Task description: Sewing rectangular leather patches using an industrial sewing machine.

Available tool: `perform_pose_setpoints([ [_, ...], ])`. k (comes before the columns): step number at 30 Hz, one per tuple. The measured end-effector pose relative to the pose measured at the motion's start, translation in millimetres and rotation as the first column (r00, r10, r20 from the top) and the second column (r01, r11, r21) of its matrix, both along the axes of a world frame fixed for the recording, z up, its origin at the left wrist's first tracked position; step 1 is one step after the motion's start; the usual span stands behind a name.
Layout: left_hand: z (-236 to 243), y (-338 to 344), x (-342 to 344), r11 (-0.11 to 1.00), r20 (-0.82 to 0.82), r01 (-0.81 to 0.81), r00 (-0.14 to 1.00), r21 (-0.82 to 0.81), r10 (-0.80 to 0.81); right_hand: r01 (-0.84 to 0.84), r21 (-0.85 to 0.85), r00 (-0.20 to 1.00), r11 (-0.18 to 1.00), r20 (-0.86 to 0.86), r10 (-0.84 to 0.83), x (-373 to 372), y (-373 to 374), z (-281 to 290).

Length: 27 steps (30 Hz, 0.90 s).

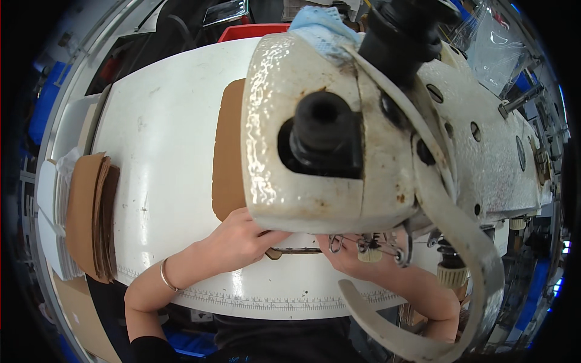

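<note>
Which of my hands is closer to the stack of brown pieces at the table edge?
Left. The left hand rests on the brown sheet under the sewing machine head, on the stack's side; the right hand lies farther, beneath the machine.

White bench [163, 139], scuffed, ruler markings along near edge. Red bin [251, 30] behind. Stack of brown cardboard sheets [91, 215] at left. Clear plastic bags [496, 42], possibly hanging, upper right. Blue patches at rim, indistinct.

Count: one sewing machine [387, 133]; one brown piece [229, 151] under the left hand [239, 239], beside the right hand [348, 257]; one stack of brown pieces [91, 215] well left, sheet number seemingly unreadable; one bracelet [165, 275].
</note>
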State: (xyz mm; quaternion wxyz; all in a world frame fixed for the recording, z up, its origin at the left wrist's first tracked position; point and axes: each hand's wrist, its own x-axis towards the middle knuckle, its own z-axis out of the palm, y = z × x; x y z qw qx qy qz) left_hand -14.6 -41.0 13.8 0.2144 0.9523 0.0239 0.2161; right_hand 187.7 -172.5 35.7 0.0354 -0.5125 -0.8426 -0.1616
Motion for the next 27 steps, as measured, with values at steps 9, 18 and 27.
perform_pose_setpoints([
  [9, -4.3, 25.1, 11.4, 0.985, -0.12, -0.069, 0.991, -0.156, 0.05, -0.088, 0.105, 0.979, 0.991, 0.194, 0.067, 7.0, -3.1, 3.3],
  [18, -1.5, 29.8, 14.0, 0.995, -0.067, -0.032, 0.997, -0.089, 0.026, -0.035, 0.039, 0.996, 0.999, 0.079, 0.032, 15.7, -5.6, 3.6],
  [27, 3.7, 26.8, 13.5, 0.965, -0.064, -0.097, 0.994, -0.245, 0.084, 0.009, -0.034, 0.997, 0.999, -0.073, -0.011, 25.5, -13.2, 8.4],
])
